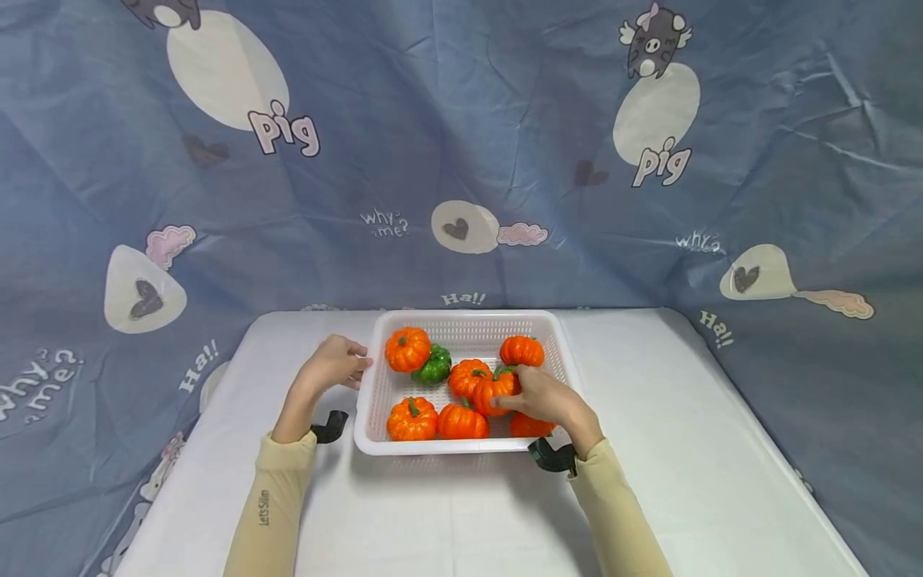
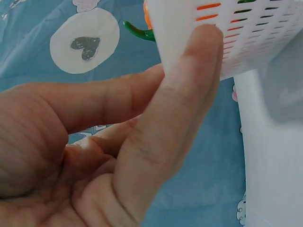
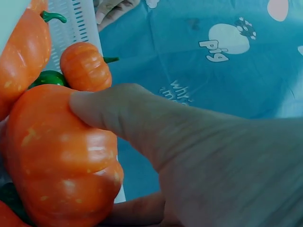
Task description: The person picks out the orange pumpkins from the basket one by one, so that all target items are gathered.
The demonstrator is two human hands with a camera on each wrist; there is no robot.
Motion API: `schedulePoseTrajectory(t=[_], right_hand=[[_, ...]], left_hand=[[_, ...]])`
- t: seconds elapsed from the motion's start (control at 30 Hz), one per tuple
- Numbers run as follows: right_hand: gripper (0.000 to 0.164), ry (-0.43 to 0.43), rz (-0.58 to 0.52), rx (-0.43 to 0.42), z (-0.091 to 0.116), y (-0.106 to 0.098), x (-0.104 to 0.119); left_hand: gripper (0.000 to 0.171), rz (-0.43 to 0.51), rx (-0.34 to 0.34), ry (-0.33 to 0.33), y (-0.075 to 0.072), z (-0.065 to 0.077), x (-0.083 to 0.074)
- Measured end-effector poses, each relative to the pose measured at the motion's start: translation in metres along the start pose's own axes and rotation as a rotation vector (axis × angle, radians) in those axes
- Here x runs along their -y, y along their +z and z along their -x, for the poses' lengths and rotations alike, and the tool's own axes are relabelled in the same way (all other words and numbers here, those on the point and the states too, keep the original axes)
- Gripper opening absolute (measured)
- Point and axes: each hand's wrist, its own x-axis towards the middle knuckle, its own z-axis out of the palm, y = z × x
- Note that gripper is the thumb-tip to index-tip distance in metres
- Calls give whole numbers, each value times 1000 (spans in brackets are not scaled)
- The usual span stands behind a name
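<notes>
A white plastic basket with slotted walls holds several small orange pumpkins and a green pumpkin. My left hand pinches the basket's left rim, with fingers against the slotted outer wall in the left wrist view. Inside the basket, toward its right, my right hand grips an orange pumpkin that has a green stem. Its thumb presses on the pumpkin's ribbed side in the right wrist view; the other fingers are mostly hidden. Other orange pumpkins lie close around the gripped one.
The basket stands on a white-covered table. A blue printed cloth hangs behind and at both sides. An orange pumpkin sits in the back left corner, another orange pumpkin at the back right.
</notes>
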Motion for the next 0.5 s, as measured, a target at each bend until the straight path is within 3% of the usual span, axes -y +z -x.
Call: schedulePoseTrajectory(t=[0.27, 0.5], right_hand=[[40, -3, -22, 1, 0, 0, -3], [63, 8, -61, 2, 3, -8, -2]], left_hand=[[44, 5, 3, -18, -1, -1, 2], [44, 9, 2, -31, 1, -2, 1]])
